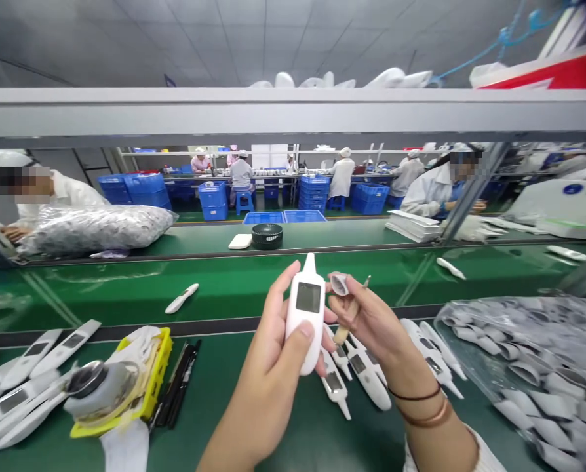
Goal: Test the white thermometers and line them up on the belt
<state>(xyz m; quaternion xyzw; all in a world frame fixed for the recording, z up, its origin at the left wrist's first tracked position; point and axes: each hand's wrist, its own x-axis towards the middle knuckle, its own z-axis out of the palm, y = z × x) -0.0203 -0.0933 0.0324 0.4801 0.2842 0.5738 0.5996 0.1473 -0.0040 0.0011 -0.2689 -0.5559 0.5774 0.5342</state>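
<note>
White thermometers [20, 400] lay along the left edge of the surface [209, 400], beside a yellow basket [161, 370]. Over its middle, the left hand [276, 357] had its grip wrapped around an upright thermometer [304, 328]; the right hand [374, 321] pinched a hollow piece [339, 284] and a slim tool [342, 334], left of bagged pieces [556, 373] near the right edge.

A factory assembly hall: at upper centre, people in white caps [341, 176] sit along rows of work stations among stacked blue crates [314, 195]. A green conveyor-like strip [244, 282] crosses mid-frame, matching white devices [67, 347] crowd the desk [214, 393] at lower left, and a bulk bag of parts [539, 354] fills lower right.
</note>
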